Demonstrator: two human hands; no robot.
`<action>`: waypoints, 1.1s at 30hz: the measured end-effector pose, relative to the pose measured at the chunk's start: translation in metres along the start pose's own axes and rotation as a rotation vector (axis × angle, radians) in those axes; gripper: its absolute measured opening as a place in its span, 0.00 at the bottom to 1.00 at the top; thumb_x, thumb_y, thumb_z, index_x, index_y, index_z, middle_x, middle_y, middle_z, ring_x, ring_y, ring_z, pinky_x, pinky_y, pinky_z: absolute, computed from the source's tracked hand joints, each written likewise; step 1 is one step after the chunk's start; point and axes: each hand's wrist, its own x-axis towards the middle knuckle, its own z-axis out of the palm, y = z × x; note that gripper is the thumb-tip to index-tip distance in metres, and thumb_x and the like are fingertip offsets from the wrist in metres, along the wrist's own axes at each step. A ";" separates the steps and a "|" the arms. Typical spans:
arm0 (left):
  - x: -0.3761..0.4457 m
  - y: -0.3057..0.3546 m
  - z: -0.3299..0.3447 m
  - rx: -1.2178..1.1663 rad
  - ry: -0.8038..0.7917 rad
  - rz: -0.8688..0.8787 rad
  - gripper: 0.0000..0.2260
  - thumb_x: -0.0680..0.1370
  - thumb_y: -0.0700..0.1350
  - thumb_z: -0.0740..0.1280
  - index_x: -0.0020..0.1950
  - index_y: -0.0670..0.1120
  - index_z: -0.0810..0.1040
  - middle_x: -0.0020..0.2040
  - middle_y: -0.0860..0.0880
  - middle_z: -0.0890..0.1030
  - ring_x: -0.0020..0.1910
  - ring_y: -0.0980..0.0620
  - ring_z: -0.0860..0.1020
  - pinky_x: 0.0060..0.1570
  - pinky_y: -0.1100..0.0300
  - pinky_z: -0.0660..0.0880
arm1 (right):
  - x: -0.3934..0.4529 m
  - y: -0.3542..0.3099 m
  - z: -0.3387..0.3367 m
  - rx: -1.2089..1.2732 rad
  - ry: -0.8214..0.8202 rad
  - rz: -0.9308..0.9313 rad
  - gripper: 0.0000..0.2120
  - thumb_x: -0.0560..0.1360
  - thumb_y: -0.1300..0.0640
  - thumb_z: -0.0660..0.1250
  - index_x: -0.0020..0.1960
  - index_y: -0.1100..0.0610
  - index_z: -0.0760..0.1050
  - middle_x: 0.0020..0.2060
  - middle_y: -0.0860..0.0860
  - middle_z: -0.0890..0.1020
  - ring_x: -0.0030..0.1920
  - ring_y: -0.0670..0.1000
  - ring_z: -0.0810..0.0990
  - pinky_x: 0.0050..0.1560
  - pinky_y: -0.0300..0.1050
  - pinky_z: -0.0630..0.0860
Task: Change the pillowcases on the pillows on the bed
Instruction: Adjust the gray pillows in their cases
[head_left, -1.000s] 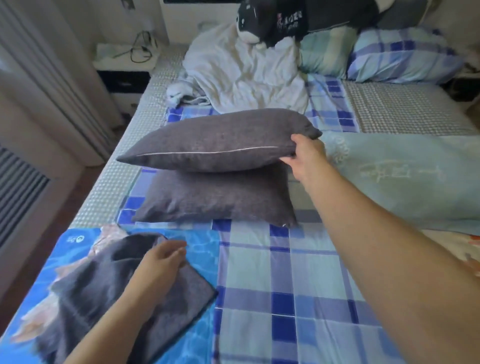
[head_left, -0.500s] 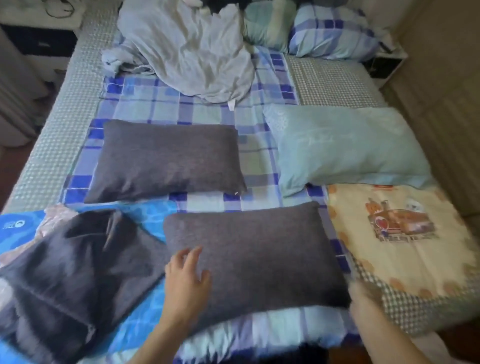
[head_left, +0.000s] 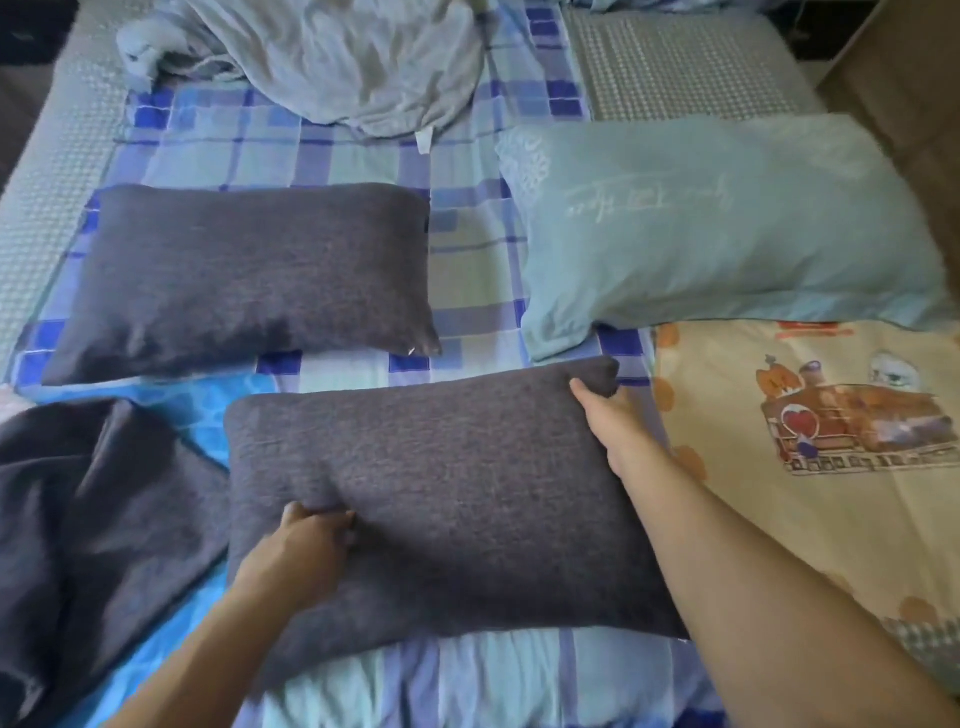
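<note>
A dark grey pillow lies near the front edge of the bed. My left hand pinches a fold of its cover near the left side. My right hand grips its far right corner. A second dark grey pillow lies flat behind it to the left. At the left, a loose dark grey pillowcase is crumpled on a bright blue cloth. A pale teal pillow rests at the right.
The bed carries a blue checked sheet. A rumpled pale blanket is heaped at the back. A cream cartoon-print cloth covers the right front. The floor shows past the bed's left edge.
The top grey pillow came off the other one and now lies near the front edge. My left hand left the loose pillowcase and pinches the pillow's cover; my right hand grips its far corner.
</note>
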 end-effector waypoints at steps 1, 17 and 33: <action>0.010 0.014 -0.014 0.039 0.077 -0.014 0.16 0.79 0.52 0.59 0.62 0.52 0.80 0.63 0.47 0.76 0.62 0.41 0.76 0.58 0.49 0.75 | 0.008 0.011 0.008 -0.074 0.089 -0.077 0.24 0.75 0.42 0.70 0.65 0.54 0.71 0.59 0.52 0.80 0.54 0.55 0.79 0.53 0.49 0.75; 0.168 0.096 0.061 -0.242 0.963 0.348 0.16 0.83 0.51 0.55 0.61 0.49 0.79 0.54 0.46 0.82 0.53 0.42 0.77 0.57 0.46 0.70 | 0.048 0.087 0.070 0.220 0.600 -0.858 0.17 0.75 0.50 0.73 0.60 0.49 0.72 0.48 0.37 0.76 0.48 0.30 0.75 0.51 0.26 0.70; -0.113 0.131 0.022 -0.305 1.101 1.056 0.22 0.82 0.58 0.58 0.72 0.50 0.74 0.68 0.50 0.75 0.69 0.51 0.72 0.69 0.56 0.67 | -0.165 0.212 0.011 0.244 0.585 -1.525 0.19 0.69 0.70 0.69 0.40 0.51 0.63 0.37 0.48 0.67 0.37 0.50 0.67 0.38 0.43 0.65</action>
